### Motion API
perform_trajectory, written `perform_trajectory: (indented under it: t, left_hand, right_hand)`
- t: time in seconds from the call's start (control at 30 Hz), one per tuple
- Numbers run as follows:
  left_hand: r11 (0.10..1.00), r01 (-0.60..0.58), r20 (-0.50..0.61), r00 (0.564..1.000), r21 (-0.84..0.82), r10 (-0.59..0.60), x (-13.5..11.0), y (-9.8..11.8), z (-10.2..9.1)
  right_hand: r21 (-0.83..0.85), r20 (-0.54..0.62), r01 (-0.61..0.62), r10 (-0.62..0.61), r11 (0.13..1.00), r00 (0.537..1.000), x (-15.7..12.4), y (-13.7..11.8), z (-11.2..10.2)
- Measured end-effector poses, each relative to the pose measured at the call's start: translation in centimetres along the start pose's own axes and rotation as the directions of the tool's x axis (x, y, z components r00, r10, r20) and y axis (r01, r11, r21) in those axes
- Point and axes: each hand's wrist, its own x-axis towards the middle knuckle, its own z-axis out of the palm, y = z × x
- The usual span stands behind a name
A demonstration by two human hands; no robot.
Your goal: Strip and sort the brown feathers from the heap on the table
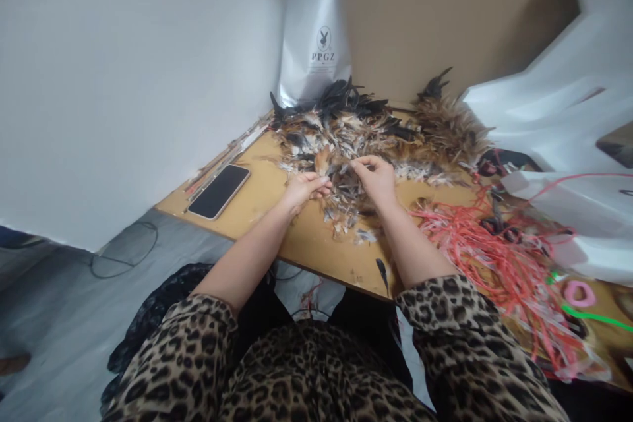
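My left hand point(307, 190) is closed in a pinch over the front of the feather pile, thumb and forefinger pressed together. A brown feather point(323, 161) stands up from its fingertips. Across from it, my right hand point(378, 179) is pinched too, its fingertips pointing left at the height of the feather's upper part. What lies between those fingertips is too small to make out. Beneath and between both hands are loose grey and white feathers point(346, 201). Behind them spreads the larger heap of brown, white and black feathers point(341, 128).
A phone point(220, 191) lies at the table's left edge. A silver bag point(314, 46) stands behind the feathers. Red strings point(475, 254) are heaped at the right, near a pink ring point(579, 293) and white plastic bags point(554, 92). A black feather point(382, 273) lies near the front edge.
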Motion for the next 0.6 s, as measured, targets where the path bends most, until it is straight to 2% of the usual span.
perform_trajectory:
  t: [0.1,0.2,0.37,0.47,0.6]
  left_hand:
    - [0.993,-0.027,-0.038,0.999,-0.112,0.023,0.0,0.2,-0.1]
    - [0.977,-0.038,-0.04,0.999,-0.208,0.03,-0.1,0.3,0.0]
    - [0.957,0.013,-0.008,1.0,-0.288,-0.016,-0.2,0.0,0.3]
    - [0.947,0.049,0.01,0.999,-0.318,-0.049,-0.4,-0.2,0.7]
    - [0.935,0.1,0.047,0.995,-0.34,-0.089,-0.7,0.2,1.2]
  right_hand:
    - [-0.019,0.052,0.033,-0.032,0.999,0.998,-0.5,-0.3,0.3]
    - [-0.155,0.173,0.204,-0.177,0.967,0.969,-1.5,-1.1,1.1]
    - [-0.432,0.301,0.455,-0.351,0.779,0.887,-2.4,-2.1,1.6]
    - [-0.509,0.359,0.526,-0.387,0.681,0.849,-2.2,-2.2,1.3]
    - [-0.542,0.387,0.568,-0.416,0.619,0.823,-2.2,-2.3,0.7]
